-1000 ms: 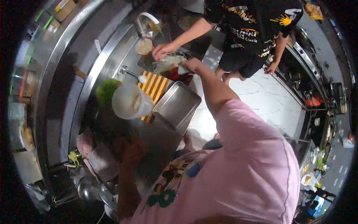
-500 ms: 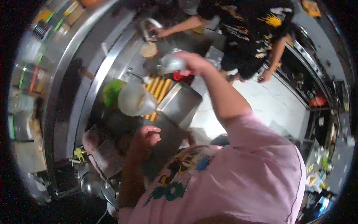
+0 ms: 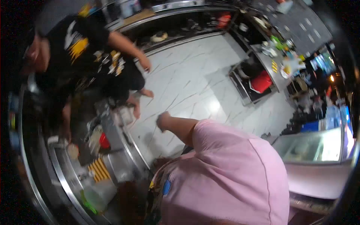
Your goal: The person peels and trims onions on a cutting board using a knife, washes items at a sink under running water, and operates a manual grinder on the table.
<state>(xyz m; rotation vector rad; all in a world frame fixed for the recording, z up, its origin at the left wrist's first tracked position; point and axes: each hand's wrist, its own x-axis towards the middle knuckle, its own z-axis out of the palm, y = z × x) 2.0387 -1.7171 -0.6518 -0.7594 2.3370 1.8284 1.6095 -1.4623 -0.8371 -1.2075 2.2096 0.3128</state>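
Note:
My right hand [image 3: 163,122] hangs over the white marbled floor [image 3: 183,86], just right of the counter's edge. Its fingers look curled in, and no object shows in it. My left hand is out of view; the lower left of the picture is dark. On the steel counter [image 3: 125,168] lies a row of yellow-brown sticks [image 3: 99,170]. Behind them are a red round item [image 3: 104,141] and a pale crumpled bag-like thing [image 3: 95,139]. A bright green item [image 3: 87,204] lies nearer, beside a blurred translucent shape.
A co-worker in a dark printed shirt [image 3: 78,41] stands at the counter's far end, one arm reaching down to it. At the right are a steel table [image 3: 275,75] with a red container [image 3: 261,82] beneath and a glass-topped display case [image 3: 315,146].
My view has swung right, so the counter now sits at the lower left. My right hand has left the counter and the clear container it held; my left hand has gone from view.

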